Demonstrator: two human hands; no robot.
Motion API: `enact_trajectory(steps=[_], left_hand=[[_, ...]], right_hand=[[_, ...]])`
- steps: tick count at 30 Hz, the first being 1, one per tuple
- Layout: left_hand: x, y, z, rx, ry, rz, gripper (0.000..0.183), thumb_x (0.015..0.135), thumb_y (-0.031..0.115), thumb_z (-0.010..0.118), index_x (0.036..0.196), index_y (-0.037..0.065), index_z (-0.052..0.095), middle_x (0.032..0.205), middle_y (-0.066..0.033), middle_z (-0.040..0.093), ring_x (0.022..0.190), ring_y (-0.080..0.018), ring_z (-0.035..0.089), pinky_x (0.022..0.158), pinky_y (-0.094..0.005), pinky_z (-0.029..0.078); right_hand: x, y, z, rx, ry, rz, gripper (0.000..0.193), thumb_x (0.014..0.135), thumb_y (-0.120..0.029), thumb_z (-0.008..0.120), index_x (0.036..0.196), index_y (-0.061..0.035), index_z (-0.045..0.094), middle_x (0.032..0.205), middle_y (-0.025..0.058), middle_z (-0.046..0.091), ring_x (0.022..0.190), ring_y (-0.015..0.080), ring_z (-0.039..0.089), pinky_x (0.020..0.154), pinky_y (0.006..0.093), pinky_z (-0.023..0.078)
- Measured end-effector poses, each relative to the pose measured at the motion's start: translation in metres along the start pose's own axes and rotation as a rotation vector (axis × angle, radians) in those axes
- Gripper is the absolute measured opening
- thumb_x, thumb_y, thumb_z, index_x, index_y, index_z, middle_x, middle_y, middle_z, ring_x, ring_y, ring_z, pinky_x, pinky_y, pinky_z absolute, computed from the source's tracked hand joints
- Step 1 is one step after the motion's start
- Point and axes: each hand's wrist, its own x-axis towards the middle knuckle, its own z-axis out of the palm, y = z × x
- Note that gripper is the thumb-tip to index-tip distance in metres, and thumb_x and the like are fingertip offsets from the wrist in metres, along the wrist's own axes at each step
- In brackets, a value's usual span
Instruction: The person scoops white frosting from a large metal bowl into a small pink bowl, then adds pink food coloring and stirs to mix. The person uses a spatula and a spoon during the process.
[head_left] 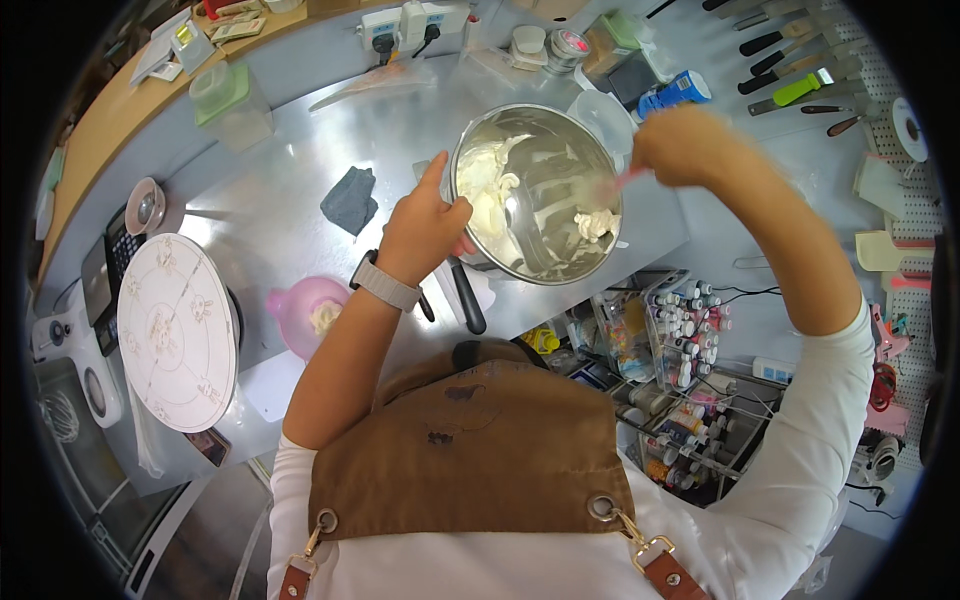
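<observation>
A steel mixing bowl (522, 212) with white cream (484, 195) in it stands tilted on the metal worktop, its opening toward me. My left hand (425, 225) is closed on the bowl's left rim, thumb and fingers partly hidden behind the wall. My right hand (682, 146), blurred by motion, grips the pinkish handle of a spatula (629, 180) over the bowl's right rim. The spatula's blade is smeared and hard to make out inside the bowl. Just below it sits a clump of cream (597, 225).
A black-handled tool (468, 298) lies below the bowl, a grey cloth (350, 200) left of it. Further left are a pink bowl (304, 312) and a round white turntable (178, 335). Bottle racks (690, 340) stand lower right; spatulas and knives (800, 88) hang on the right wall.
</observation>
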Motion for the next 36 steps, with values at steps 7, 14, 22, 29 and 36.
enact_trajectory(steps=[7, 14, 22, 29, 36], left_hand=[[-0.014, -0.007, 0.014, -0.211, -0.074, -0.043, 0.066, 0.098, 0.012, 0.047, 0.151, -0.003, 0.011, 0.074, -0.0144, 0.068, 0.058, -0.0172, 0.066, 0.057, -0.0271, 0.053], [-0.056, -0.049, 0.000, -0.422, -0.314, 0.026, 0.062, 0.098, 0.006, 0.044, 0.152, 0.005, 0.012, 0.110, -0.0217, 0.067, 0.094, -0.0241, 0.067, 0.089, -0.0343, 0.051], [-0.195, -0.119, -0.020, -0.212, -0.441, -0.200, 0.048, 0.098, 0.018, 0.054, 0.144, 0.011, 0.041, 0.128, -0.0091, 0.059, 0.116, -0.0162, 0.054, 0.100, -0.0333, 0.042], [-0.266, -0.135, -0.040, -0.355, -0.177, -0.232, 0.048, 0.098, 0.012, 0.052, 0.145, 0.011, 0.042, 0.132, -0.0089, 0.054, 0.123, -0.0176, 0.050, 0.104, -0.0334, 0.040], [-0.325, -0.183, -0.082, -0.357, 0.284, -0.248, 0.040, 0.094, 0.005, 0.053, 0.134, 0.008, 0.052, 0.125, -0.0068, 0.059, 0.109, -0.0155, 0.056, 0.095, -0.0291, 0.045]], right_hand=[[-0.047, -0.013, 0.078, 1.318, -0.444, 0.033, 0.027, 0.087, -0.013, 0.066, 0.113, -0.0119, 0.073, 0.062, 0.0010, 0.057, 0.048, 0.0079, 0.046, 0.042, 0.0243, 0.034], [-0.108, -0.081, 0.128, 2.084, 0.003, 0.048, 0.037, 0.094, -0.013, 0.062, 0.129, -0.0021, 0.060, 0.057, -0.0031, 0.044, 0.042, 0.0040, 0.034, 0.038, 0.0210, 0.024], [-0.083, -0.217, 0.111, 2.274, 0.577, -0.087, 0.040, 0.096, -0.007, 0.058, 0.134, -0.0004, 0.051, 0.083, 0.0064, 0.063, 0.051, 0.0047, 0.049, 0.041, 0.0177, 0.034], [-0.008, -0.332, 0.076, 1.184, 0.898, -0.193, 0.048, 0.083, 0.003, 0.053, 0.127, -0.0148, 0.061, 0.085, 0.0102, 0.059, 0.073, 0.0294, 0.060, 0.065, 0.0368, 0.050], [-0.010, -0.300, 0.062, 1.302, 0.884, -0.186, 0.042, 0.087, 0.001, 0.057, 0.126, -0.0145, 0.064, 0.081, 0.0100, 0.060, 0.069, 0.0227, 0.059, 0.063, 0.0317, 0.047]])
